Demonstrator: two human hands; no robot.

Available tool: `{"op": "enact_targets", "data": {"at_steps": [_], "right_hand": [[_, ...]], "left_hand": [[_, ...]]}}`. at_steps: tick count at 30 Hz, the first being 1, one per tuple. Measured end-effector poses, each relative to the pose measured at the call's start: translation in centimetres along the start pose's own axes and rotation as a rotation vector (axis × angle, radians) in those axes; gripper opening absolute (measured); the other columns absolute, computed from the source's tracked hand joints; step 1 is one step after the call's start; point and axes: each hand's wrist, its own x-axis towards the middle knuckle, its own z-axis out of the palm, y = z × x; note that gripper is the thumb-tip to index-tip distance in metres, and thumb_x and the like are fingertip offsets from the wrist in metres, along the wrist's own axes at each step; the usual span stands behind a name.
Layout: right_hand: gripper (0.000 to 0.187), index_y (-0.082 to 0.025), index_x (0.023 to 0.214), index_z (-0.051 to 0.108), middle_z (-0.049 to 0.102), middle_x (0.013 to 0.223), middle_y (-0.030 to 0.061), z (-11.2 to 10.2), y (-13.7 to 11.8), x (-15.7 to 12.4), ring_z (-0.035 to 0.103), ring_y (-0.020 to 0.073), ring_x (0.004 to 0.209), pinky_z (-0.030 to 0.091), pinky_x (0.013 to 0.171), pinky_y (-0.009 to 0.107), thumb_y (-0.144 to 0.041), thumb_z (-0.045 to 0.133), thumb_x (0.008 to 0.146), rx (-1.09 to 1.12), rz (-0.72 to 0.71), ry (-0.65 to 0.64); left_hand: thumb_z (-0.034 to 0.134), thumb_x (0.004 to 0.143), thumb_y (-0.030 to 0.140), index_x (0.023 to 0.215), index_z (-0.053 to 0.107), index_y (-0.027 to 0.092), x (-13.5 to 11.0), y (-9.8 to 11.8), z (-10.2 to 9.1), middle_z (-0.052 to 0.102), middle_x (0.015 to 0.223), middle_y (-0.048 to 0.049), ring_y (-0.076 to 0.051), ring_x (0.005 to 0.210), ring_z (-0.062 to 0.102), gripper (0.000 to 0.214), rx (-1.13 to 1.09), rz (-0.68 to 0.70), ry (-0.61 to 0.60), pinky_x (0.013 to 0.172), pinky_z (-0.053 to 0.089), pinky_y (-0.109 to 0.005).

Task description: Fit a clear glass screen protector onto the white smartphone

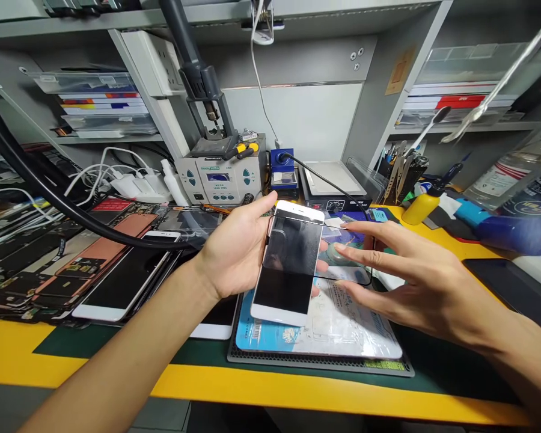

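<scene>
A white smartphone (pixel 288 264) with a dark screen rests tilted in my left hand (pixel 234 249), the thumb along its left edge and fingertips showing past its right edge. Thin black lines cross the top of the phone and run out from its right side; they look like a stretched rubber band (pixel 329 278). My right hand (pixel 415 282), to the right of the phone, has its fingers spread and hooked in this loop, pulling it taut. Below both hands lies a blue and white package (pixel 356 331) on a grey perforated mat (pixel 320 361).
Several phones and phone parts (pixel 85 264) cover the left of the bench, with a white phone (pixel 121 276) among them. Behind stand a soldering station (pixel 223 180) and a flat heating unit (pixel 333 186). A black hose (pixel 72 207) arches across the left. A yellow bottle (pixel 421 204) stands right.
</scene>
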Motion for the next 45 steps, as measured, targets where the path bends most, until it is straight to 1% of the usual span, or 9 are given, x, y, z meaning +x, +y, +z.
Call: {"op": "enact_targets", "data": {"at_steps": [3,7,12,17,20,27,34,42,45], "right_hand": [[0.05,-0.033,0.129,0.063,0.06,0.137,0.0078,-0.1,0.1,0.0,0.066,0.0292,0.115,0.059,0.094,0.046,-0.023,0.077,0.082,-0.014,0.027,-0.016],[0.05,-0.032,0.128,0.063,0.06,0.137,0.0081,0.0,0.2,0.0,0.067,0.0284,0.11,0.059,0.091,0.046,-0.022,0.077,0.082,-0.012,0.018,-0.003],[0.051,-0.033,0.13,0.061,0.06,0.137,0.0074,0.1,0.2,-0.1,0.067,0.0273,0.106,0.06,0.086,0.043,-0.024,0.077,0.083,-0.031,0.026,0.012],[0.051,-0.031,0.129,0.062,0.061,0.136,0.0077,0.5,0.4,-0.2,0.068,0.0284,0.107,0.061,0.086,0.043,-0.026,0.079,0.082,-0.04,-0.006,0.072],[0.051,-0.031,0.129,0.062,0.061,0.137,0.007,0.7,0.3,-0.3,0.068,0.0285,0.107,0.06,0.088,0.044,-0.025,0.079,0.081,-0.035,0.011,0.083],[0.047,-0.032,0.129,0.063,0.062,0.135,0.007,0.5,-0.1,-0.1,0.068,0.0273,0.107,0.061,0.085,0.042,-0.023,0.076,0.084,0.011,0.044,0.084],[0.043,-0.029,0.126,0.064,0.062,0.134,0.0106,0.6,-0.1,-0.1,0.069,0.0293,0.108,0.062,0.086,0.044,-0.026,0.075,0.085,0.003,0.044,0.078],[0.042,-0.028,0.125,0.061,0.062,0.133,0.012,1.0,-0.3,0.0,0.07,0.0281,0.107,0.062,0.085,0.042,-0.025,0.075,0.085,0.011,0.028,0.118],[0.044,-0.028,0.125,0.061,0.063,0.131,0.0117,1.0,-0.4,0.0,0.069,0.027,0.107,0.062,0.085,0.041,-0.024,0.077,0.084,0.015,0.028,0.135]], "left_hand": [[0.026,0.103,0.051,0.126,0.066,0.008,0.0,0.0,0.2,0.075,0.11,-0.0244,-0.04,0.101,0.073,0.063,0.022,-0.006,0.012,0.09,0.053,-0.066],[0.027,0.104,0.05,0.126,0.066,0.008,0.1,-0.2,0.4,0.075,0.108,-0.024,-0.038,0.096,0.074,0.061,0.032,0.007,0.03,0.085,0.056,-0.063],[0.031,0.104,0.047,0.122,0.069,0.008,0.3,-0.8,0.8,0.076,0.102,-0.022,-0.03,0.083,0.075,0.058,0.007,0.097,0.103,0.081,0.059,-0.055],[0.031,0.104,0.047,0.12,0.071,0.006,0.4,-1.4,1.8,0.077,0.099,-0.0204,-0.032,0.09,0.075,0.059,0.031,0.209,0.188,0.086,0.059,-0.053],[0.03,0.105,0.047,0.115,0.073,0.007,0.5,-1.8,2.3,0.078,0.097,-0.0196,-0.032,0.091,0.076,0.06,0.03,0.259,0.241,0.087,0.06,-0.052],[0.031,0.105,0.048,0.109,0.073,0.006,0.4,-2.5,3.0,0.078,0.099,-0.0212,-0.032,0.09,0.076,0.059,0.052,0.336,0.297,0.081,0.062,-0.054],[0.035,0.104,0.049,0.11,0.073,0.005,0.5,-2.8,3.3,0.078,0.103,-0.0222,-0.033,0.091,0.076,0.058,0.065,0.388,0.438,0.083,0.061,-0.057],[0.03,0.104,0.05,0.113,0.072,0.006,0.8,-3.0,3.2,0.077,0.108,-0.0217,-0.033,0.092,0.076,0.061,-0.003,0.422,0.412,0.086,0.061,-0.056],[0.032,0.104,0.049,0.112,0.071,0.005,0.8,-3.1,3.2,0.077,0.102,-0.0214,-0.033,0.09,0.076,0.06,-0.031,0.443,0.441,0.087,0.06,-0.056]]}}
